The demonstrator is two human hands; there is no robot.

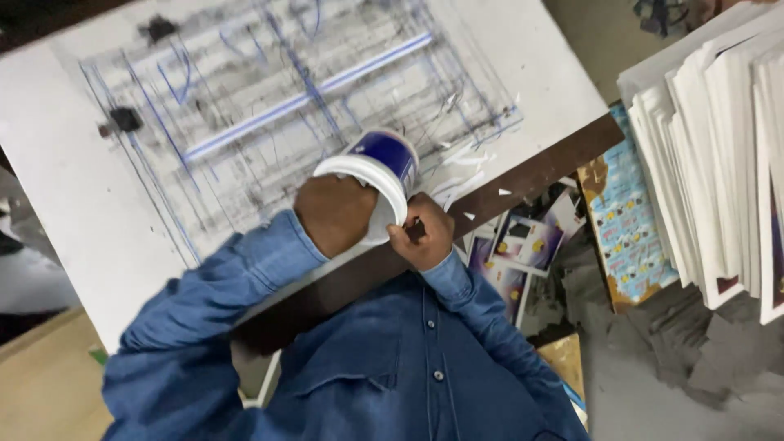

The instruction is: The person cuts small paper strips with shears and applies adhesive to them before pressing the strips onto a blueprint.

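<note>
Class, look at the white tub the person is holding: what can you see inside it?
Little: the left hand is pushed into the mouth of the tub, and the right hand grips its rim. Only a bit of white inner wall shows; any contents are covered by the hand.

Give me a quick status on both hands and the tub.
Left hand on white tub rim. Right hand fingers at its edge. Tub tilted on marked table. Nothing blocking.

Tub (377,175): glossy smooth plastic, white lid, blue wall. Desk (73,204): matt white board, scuffed with ink and black smears; edge looks dark wood. Sleeves (220,286): matt denim cloth. Sheet stack (719,147): white paper or card. Floor (653,384): rough grey paper scraps.
</note>
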